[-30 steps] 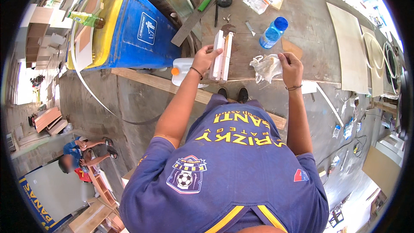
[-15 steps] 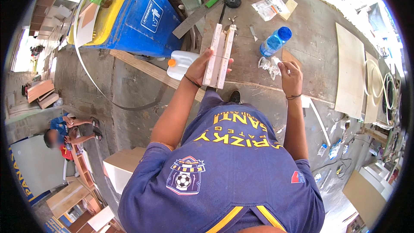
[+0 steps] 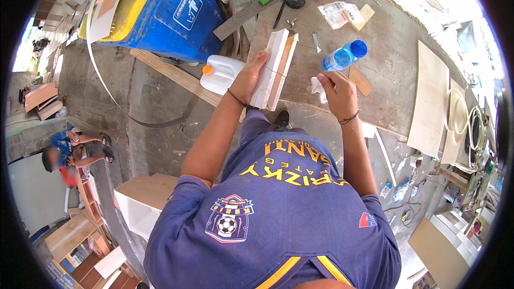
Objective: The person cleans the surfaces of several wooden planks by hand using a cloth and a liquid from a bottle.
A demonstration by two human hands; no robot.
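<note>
Watching remotely, I see the left hand point(image 3: 250, 77) clasping a pale channelled piece point(image 3: 265, 77) over the workbench's point(image 3: 391, 75) near edge, thumb along one side, presumably to leave the groove exposed. The right hand point(image 3: 340, 93) pinches a crumpled white scrap point(image 3: 317, 91), perhaps for fine control, near the blue bottle point(image 3: 338, 59). The left fingers hide behind the piece; I can't make out the scrap's material.

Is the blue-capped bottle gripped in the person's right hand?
No, the right hand pinches crumpled white material, while the blue-capped bottle stands on the worktable beyond.
</note>
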